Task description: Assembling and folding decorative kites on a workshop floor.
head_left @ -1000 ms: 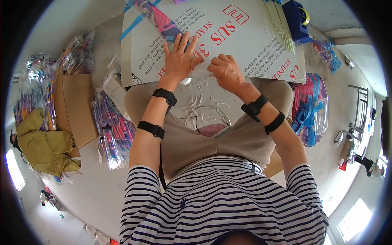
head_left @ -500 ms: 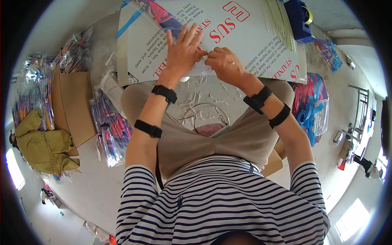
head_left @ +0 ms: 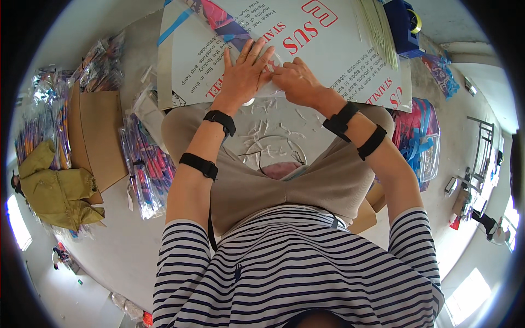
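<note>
A long clear plastic bag (head_left: pixel 219 17) with pink and dark blue contents lies slanting across the white tabletop (head_left: pixel 342 54), its near end between my hands. My left hand (head_left: pixel 242 79) lies on that end, palm down, with fingers stretched and spread. Right beside it, my right hand (head_left: pixel 298 82) is closed, fingers curled and pressed together against the clear plastic. Whatever those fingers pinch is hidden beneath them. Film with red and black print covers the tabletop.
Pale strips (head_left: pixel 376 30) and a blue tape dispenser (head_left: pixel 403 27) occupy the far right corner. On the left are bagged packages (head_left: pixel 145 172), a cardboard box (head_left: pixel 98 136) and an olive garment (head_left: pixel 54 191). A wrapped pink bundle (head_left: pixel 424 139) stands right. Clear scraps (head_left: pixel 268 128) litter the floor.
My right hand has come down slightly and turned its knuckles upward, closer to the left hand. The left hand has shifted slightly toward me, still flat on the bag.
</note>
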A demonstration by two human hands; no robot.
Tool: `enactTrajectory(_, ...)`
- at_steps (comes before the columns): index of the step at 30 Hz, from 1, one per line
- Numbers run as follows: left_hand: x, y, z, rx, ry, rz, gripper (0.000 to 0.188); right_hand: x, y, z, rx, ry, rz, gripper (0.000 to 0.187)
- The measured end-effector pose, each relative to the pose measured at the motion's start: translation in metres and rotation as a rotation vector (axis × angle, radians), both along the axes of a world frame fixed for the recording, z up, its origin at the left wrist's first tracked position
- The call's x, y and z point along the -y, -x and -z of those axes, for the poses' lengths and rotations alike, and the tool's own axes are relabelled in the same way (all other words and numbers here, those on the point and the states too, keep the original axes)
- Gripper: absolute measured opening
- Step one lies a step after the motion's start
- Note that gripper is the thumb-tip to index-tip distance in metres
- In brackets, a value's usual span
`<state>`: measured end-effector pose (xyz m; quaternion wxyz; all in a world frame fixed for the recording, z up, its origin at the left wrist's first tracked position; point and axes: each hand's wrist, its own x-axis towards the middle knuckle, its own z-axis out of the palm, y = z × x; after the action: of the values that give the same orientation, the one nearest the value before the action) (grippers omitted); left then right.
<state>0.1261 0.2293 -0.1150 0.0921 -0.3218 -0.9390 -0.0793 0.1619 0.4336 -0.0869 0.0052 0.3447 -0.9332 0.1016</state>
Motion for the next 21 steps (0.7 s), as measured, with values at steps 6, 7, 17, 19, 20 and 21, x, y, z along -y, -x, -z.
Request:
enactTrajectory(6,0.001,0.002,0.008,0.039,-0.101,0.015,0.066,-0.021,-0.088,-0.018,0.223,-0.360,-0.257,0.014)
enactTrajectory(7,0.001,0.004,0.007,0.028,-0.116,0.012,0.066,-0.031,-0.109,-0.023,0.271,-0.274,-0.252,0.012)
enactTrajectory(17,-0.014,-0.053,-0.078,0.609,-0.869,0.007,0.033,-0.042,-0.123,-0.035,0.930,0.825,0.704,0.011)
enactTrajectory(19,-0.019,-0.093,-0.081,1.054,-0.831,-0.040,0.031,-0.031,-0.123,-0.038,0.901,0.858,0.662,0.011)
enactTrajectory(20,-0.017,-0.103,-0.079,1.049,-0.808,-0.061,0.031,-0.027,-0.123,-0.038,0.874,0.870,0.636,0.011)
enactTrajectory(21,-0.016,-0.111,-0.074,1.198,-0.833,-0.110,0.028,-0.024,-0.123,-0.037,0.874,0.861,0.649,0.011)
